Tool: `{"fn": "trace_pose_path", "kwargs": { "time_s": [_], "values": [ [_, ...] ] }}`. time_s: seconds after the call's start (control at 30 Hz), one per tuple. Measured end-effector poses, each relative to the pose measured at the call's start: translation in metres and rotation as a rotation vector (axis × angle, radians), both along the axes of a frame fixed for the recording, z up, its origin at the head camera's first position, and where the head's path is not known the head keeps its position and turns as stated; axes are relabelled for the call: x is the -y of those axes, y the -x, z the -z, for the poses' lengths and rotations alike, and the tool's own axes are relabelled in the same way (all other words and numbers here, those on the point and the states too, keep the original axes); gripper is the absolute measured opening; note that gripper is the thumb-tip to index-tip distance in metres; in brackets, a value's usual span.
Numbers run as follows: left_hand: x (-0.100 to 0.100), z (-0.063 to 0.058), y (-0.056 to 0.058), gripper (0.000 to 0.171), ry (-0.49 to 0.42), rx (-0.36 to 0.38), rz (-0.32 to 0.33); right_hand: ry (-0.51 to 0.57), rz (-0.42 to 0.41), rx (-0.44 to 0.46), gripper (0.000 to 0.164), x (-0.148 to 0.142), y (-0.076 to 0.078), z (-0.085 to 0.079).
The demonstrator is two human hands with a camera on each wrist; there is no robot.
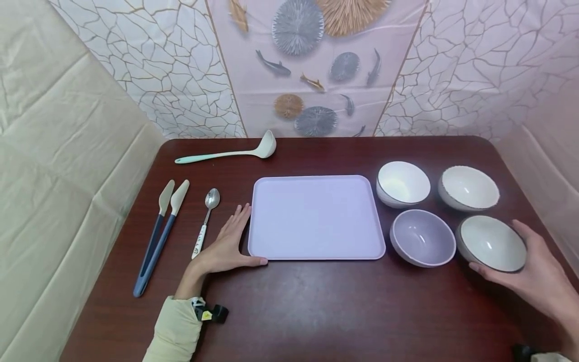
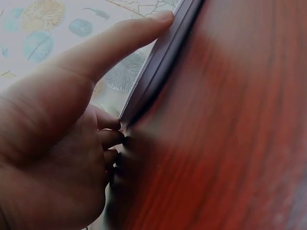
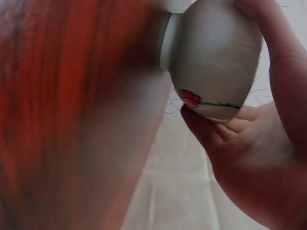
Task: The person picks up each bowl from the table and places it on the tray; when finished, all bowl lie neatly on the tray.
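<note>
At the lower left corner of the pale lilac tray (image 1: pixel 316 218), my left hand (image 1: pixel 228 246) lies spread. Its thumb touches the front edge and its fingertips meet the left side; the left wrist view shows the straight thumb (image 2: pixel 129 40) against the tray's rim (image 2: pixel 153 72). My right hand (image 1: pixel 536 266) grips a whitish bowl (image 1: pixel 493 244) by its outer wall, thumb in front and fingers round the right side. In the right wrist view this bowl (image 3: pixel 216 57) has a red flower and green line painted on its outside, and its foot is close to the table.
Beside the held bowl are a lilac bowl (image 1: pixel 422 239), a white bowl (image 1: pixel 402 183) and another white bowl (image 1: pixel 469 187). Left of the tray lie a spoon (image 1: pixel 205 218) and blue-handled tongs (image 1: pixel 158 239). A ladle (image 1: pixel 235 152) lies along the table's back edge.
</note>
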State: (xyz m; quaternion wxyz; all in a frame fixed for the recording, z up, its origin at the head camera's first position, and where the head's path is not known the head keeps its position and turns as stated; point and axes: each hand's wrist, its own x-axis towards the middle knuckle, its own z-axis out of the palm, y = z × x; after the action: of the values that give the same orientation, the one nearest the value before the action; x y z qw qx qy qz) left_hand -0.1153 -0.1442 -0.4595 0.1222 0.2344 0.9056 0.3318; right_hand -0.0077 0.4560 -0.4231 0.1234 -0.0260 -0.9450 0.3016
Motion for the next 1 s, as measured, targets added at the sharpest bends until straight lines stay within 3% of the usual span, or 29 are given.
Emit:
{"fn": "trace_pose_path", "kwargs": {
  "time_s": [0.13,0.27,0.37,0.5,0.6,0.73,1.0],
  "values": [
    [0.003,0.005,0.0,0.129,0.014,-0.002,-0.009,-0.006,0.066,0.002,0.123,0.003,-0.003,-0.001],
    [0.007,0.006,0.001,0.128,0.018,-0.009,-0.007,0.123,0.081,-0.122,0.119,0.014,-0.014,-0.009],
    [0.011,0.003,0.001,0.129,0.011,-0.014,0.0,0.235,-0.04,-0.215,0.123,0.036,-0.02,-0.028],
    [0.018,-0.001,0.002,0.131,0.014,-0.025,-0.004,0.225,-0.241,-0.134,0.13,0.088,-0.014,-0.061],
    [0.019,-0.001,0.002,0.131,0.018,-0.047,-0.011,0.201,-0.347,-0.044,0.128,0.139,0.006,-0.073],
    [0.017,0.002,0.003,0.131,0.006,-0.082,-0.017,0.258,-0.417,0.015,0.118,0.211,0.045,-0.062],
    [0.007,0.011,0.003,0.131,-0.008,-0.115,-0.012,0.296,-0.345,0.009,0.118,0.317,0.127,-0.02]
  ]
}}
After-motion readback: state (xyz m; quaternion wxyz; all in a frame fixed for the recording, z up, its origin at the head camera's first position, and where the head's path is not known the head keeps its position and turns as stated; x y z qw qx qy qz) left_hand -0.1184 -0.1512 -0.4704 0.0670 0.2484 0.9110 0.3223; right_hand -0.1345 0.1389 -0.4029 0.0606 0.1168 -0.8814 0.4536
